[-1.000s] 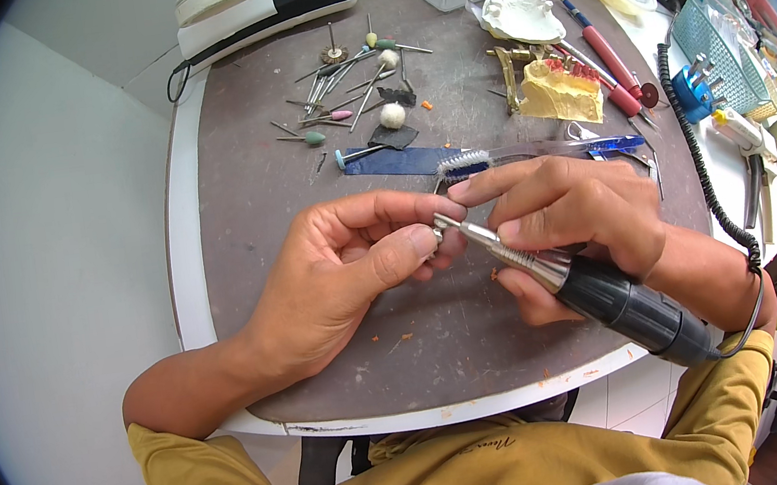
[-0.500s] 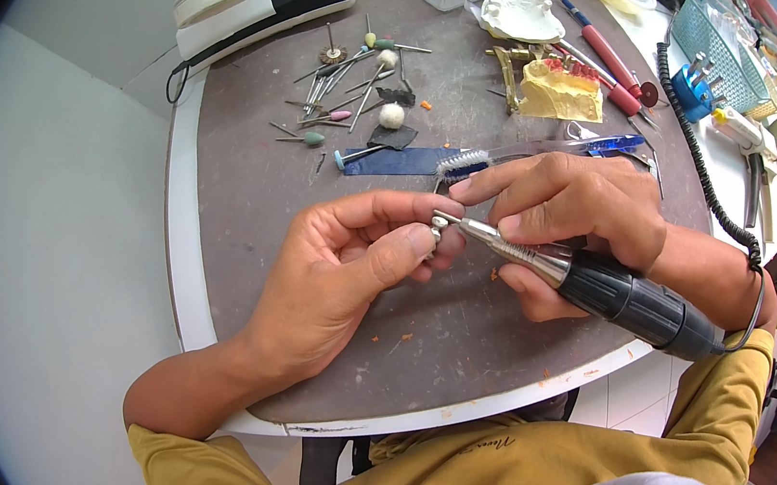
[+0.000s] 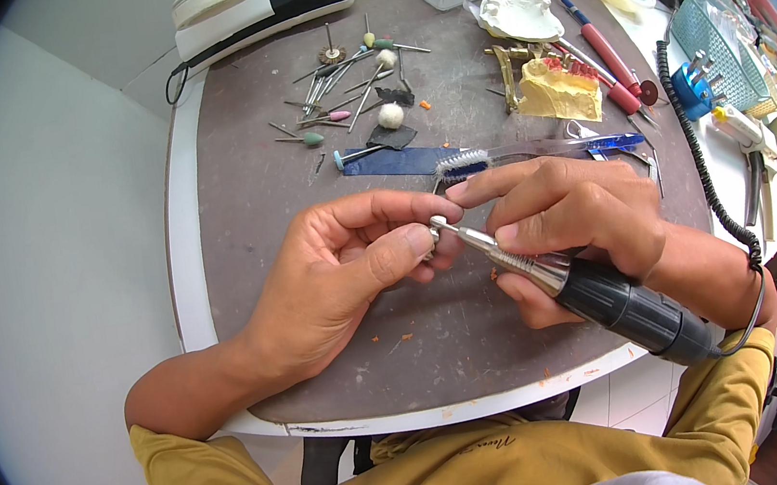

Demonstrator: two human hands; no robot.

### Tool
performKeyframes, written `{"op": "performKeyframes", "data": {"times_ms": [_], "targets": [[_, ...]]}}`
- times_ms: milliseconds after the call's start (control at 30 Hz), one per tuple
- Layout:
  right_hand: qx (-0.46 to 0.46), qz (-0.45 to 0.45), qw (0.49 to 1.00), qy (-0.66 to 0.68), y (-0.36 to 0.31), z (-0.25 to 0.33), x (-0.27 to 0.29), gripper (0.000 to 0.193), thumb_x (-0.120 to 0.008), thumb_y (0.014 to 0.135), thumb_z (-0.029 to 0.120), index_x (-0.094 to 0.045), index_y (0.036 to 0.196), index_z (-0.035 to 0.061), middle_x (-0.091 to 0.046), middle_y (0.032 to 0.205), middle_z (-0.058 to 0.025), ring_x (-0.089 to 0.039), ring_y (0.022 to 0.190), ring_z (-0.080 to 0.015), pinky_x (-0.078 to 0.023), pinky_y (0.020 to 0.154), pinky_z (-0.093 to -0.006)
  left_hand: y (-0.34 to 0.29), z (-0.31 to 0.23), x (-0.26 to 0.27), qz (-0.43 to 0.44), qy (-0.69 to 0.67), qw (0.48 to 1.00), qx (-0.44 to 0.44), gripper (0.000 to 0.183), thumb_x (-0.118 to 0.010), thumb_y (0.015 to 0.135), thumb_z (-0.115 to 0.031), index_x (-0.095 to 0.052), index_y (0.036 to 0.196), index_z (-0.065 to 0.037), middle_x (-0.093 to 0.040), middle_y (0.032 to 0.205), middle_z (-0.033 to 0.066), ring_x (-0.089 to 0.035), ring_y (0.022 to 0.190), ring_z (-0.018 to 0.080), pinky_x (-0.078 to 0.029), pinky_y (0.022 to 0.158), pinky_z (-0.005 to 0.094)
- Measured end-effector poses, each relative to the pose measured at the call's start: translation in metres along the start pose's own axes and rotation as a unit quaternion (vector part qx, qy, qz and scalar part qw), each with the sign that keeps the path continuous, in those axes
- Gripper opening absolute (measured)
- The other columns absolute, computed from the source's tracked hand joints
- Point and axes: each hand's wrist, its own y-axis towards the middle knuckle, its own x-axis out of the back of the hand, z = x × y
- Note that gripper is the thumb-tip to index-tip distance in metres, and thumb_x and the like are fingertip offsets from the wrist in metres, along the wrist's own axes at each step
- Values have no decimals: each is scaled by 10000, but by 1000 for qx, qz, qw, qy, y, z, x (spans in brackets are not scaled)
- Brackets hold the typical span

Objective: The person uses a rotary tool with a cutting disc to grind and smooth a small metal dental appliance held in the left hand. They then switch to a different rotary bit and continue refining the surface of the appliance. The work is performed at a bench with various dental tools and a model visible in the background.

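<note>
Between the thumb and fingers of my left hand (image 3: 329, 274) is a small, shiny metal dental casting (image 3: 432, 242), mostly hidden by the fingertips. My right hand (image 3: 589, 213) grips a rotary handpiece (image 3: 624, 301), black at the back and silver toward the front, like a pen. Its thin bit meets the upper end of the casting, or comes very close to it. My right index fingertip rests against the left fingertips. Just beyond both hands lies a clear-handled toothbrush (image 3: 542, 150) with white and blue bristles.
Several mounted burs and polishing points (image 3: 330, 85) lie scattered at the far left. A white dental cast (image 3: 520, 13) and a yellow dental model (image 3: 562, 90) sit at the far right, near red-handled tools (image 3: 613, 60). A coiled black cord (image 3: 705, 174) runs down the right side.
The handpiece has shifted slightly left along with my right fingers, and its bit sits a little differently at the casting's end. My left hand has stayed nearly still.
</note>
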Motion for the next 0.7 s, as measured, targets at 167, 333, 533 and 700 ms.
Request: {"op": "performKeyframes", "data": {"times_ms": [167, 333, 533, 700], "targets": [[34, 24, 999, -14, -1, -5, 2, 284, -742, 735, 35, -557, 946, -9, -640, 805, -154, -714, 838, -364, -602, 673, -385, -1, -1, -1, -7, 2, 1000, -1, 314, -667, 894, -162, -614, 1148, 15, -642, 952, 83, -594, 887, 145, -472, 792, 267], [42, 27, 999, -15, -2, -7, 2, 287, -745, 744, 48, -556, 952, -10, -642, 808, -159, -714, 841, -373, -604, 671, -394, -1, -1, -1, -5, 6, 1000, 5, 314, -666, 891, -160, -615, 1148, 13, -646, 963, 85, -597, 889, 143, -473, 791, 266], [17, 11, 1000, -8, 0, -2, 1, 252, -733, 698, -15, -584, 901, -18, -643, 810, -148, -711, 818, -338, -602, 712, -374, -1, 0, -1, -6, 13, 1000, 1, 321, -670, 889, -166, -615, 1151, 10, -646, 969, 80, -598, 889, 138, -478, 797, 266], [4, -4, 1000, 0, 0, 0, -1, 232, -723, 679, -47, -596, 871, -22, -643, 808, -141, -710, 808, -321, -601, 731, -365, -1, 0, 0, -4, 15, 1000, 3, 330, -677, 885, -169, -615, 1155, 11, -648, 977, 77, -602, 893, 135, -482, 801, 265]]}}
